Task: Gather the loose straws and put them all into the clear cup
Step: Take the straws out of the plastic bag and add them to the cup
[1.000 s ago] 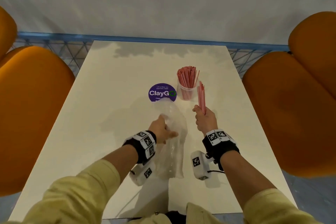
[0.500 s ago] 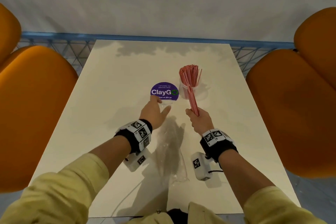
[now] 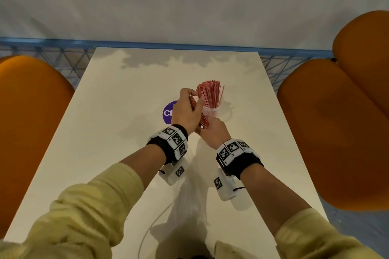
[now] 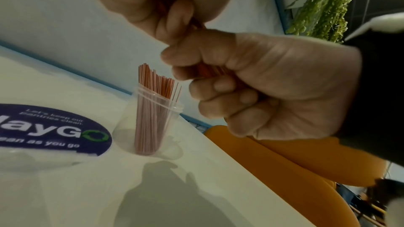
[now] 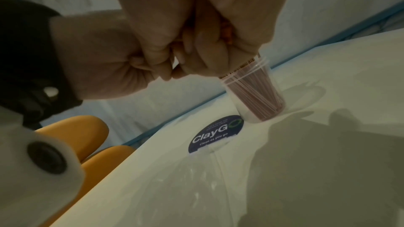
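So, big white table (image 3: 101,153) with orange chairs (image 3: 328,132) either side. Both hands are raised together near the middle: left hand (image 3: 186,111) and right hand (image 3: 213,132) each have fingers clenched around one bundle of red straws (image 3: 203,120). Just beyond stands the clear cup (image 3: 210,110), upright, packed with straws, beside a purple sticker (image 3: 167,112).

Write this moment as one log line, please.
left hand: grips straw bundle | right hand: grips bundle's lower end | clear cup: upright, holds straws

straws (image 3: 207,94) red-white striped | cup (image 3: 212,111) clear | chairs (image 3: 328,124) orange | sticker (image 3: 167,111) purple
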`<action>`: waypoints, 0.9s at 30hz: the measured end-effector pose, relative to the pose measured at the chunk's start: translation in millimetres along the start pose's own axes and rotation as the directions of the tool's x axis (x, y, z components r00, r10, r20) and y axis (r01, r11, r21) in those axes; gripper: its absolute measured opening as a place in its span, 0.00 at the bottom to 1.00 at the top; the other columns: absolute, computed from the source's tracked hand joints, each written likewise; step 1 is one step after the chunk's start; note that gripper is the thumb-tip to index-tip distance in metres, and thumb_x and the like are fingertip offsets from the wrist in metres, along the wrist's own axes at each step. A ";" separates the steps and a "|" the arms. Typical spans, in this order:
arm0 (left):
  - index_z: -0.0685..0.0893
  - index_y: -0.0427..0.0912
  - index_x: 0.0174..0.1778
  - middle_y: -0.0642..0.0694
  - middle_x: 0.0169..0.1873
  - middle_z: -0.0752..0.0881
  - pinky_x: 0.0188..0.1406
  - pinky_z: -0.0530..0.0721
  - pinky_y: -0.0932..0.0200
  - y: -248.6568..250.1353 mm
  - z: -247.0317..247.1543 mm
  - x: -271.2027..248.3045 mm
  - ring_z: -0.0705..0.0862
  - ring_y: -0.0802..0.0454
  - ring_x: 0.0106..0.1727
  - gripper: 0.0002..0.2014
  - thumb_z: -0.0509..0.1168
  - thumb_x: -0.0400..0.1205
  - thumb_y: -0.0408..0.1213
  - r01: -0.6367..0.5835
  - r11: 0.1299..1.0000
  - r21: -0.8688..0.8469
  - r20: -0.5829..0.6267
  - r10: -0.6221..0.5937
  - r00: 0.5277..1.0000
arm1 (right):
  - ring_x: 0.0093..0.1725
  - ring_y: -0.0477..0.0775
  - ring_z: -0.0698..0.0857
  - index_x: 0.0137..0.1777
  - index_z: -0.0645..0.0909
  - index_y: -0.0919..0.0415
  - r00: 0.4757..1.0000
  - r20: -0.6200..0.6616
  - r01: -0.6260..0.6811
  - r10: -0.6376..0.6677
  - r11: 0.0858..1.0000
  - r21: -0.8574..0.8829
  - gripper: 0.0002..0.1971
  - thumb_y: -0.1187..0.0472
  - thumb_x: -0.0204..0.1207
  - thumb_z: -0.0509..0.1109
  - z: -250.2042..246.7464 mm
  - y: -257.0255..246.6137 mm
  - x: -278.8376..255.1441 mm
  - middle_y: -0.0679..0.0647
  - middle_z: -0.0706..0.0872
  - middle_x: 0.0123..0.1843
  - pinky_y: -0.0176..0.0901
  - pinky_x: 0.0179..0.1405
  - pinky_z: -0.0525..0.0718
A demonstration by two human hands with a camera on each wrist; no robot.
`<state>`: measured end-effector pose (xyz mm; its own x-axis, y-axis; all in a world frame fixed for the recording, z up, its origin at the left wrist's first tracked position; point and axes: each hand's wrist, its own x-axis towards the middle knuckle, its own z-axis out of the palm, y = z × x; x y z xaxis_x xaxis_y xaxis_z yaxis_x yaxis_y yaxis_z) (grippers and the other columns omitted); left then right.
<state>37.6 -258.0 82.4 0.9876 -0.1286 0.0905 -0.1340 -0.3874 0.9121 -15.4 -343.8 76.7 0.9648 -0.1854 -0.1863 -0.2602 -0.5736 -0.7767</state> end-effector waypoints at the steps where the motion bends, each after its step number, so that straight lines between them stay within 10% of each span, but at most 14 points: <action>1: 0.70 0.49 0.50 0.54 0.24 0.74 0.22 0.74 0.73 0.1 2.5 4.5 0.73 0.60 0.23 0.07 0.62 0.82 0.42 -0.019 1.000 0.009 0.005 0.019 1.000 | 0.52 0.60 0.86 0.59 0.82 0.65 1.000 -0.005 -0.001 0.001 1.000 -0.003 0.15 0.57 0.77 0.68 -2.4 -0.5 4.7 0.61 0.89 0.53 0.42 0.46 0.79; 5: 0.71 0.46 0.48 0.54 0.23 0.74 0.20 0.72 0.71 4.2 11.2 31.0 0.72 0.58 0.22 0.05 0.61 0.82 0.39 -0.030 0.999 -0.028 -0.065 0.028 0.998 | 0.45 0.53 0.83 0.53 0.82 0.63 0.999 -0.052 0.000 0.000 1.000 -0.001 0.12 0.56 0.75 0.69 -15.0 1.0 26.5 0.59 0.89 0.50 0.38 0.43 0.75; 11: 0.68 0.44 0.49 0.54 0.23 0.71 0.24 0.68 0.67 10.4 12.3 85.7 0.69 0.58 0.22 0.05 0.58 0.84 0.37 -0.085 0.996 -0.040 -0.252 0.072 0.965 | 0.69 0.56 0.72 0.72 0.68 0.61 0.940 -0.289 -0.098 0.184 0.953 0.288 0.29 0.59 0.71 0.71 -37.2 22.9 58.0 0.56 0.72 0.66 0.47 0.67 0.73; 18: 0.71 0.40 0.57 0.52 0.29 0.74 0.30 0.71 0.61 1.6 35.9 94.6 0.75 0.54 0.29 0.11 0.56 0.85 0.44 -0.104 0.969 0.222 -0.012 0.110 0.994 | 0.81 0.61 0.60 0.82 0.50 0.61 0.962 -0.162 -0.207 0.218 0.975 0.083 0.34 0.57 0.81 0.62 -31.7 37.7 84.0 0.61 0.59 0.81 0.51 0.79 0.61; 27: 0.67 0.45 0.76 0.47 0.70 0.79 0.58 0.72 0.52 -13.1 53.6 86.1 0.71 0.45 0.68 0.20 0.47 0.88 0.41 -0.314 0.715 0.625 0.248 0.200 0.948 | 0.80 0.61 0.60 0.84 0.46 0.60 0.995 -0.047 -0.091 0.086 0.986 -0.136 0.36 0.64 0.80 0.61 -26.4 41.5 88.6 0.54 0.58 0.84 0.49 0.79 0.59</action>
<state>120.1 -312.9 56.8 0.8891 -0.4254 0.1693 -0.4572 -0.8069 0.3739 58.3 -405.0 43.7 0.9362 -0.2712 -0.2235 -0.3498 -0.6575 -0.6674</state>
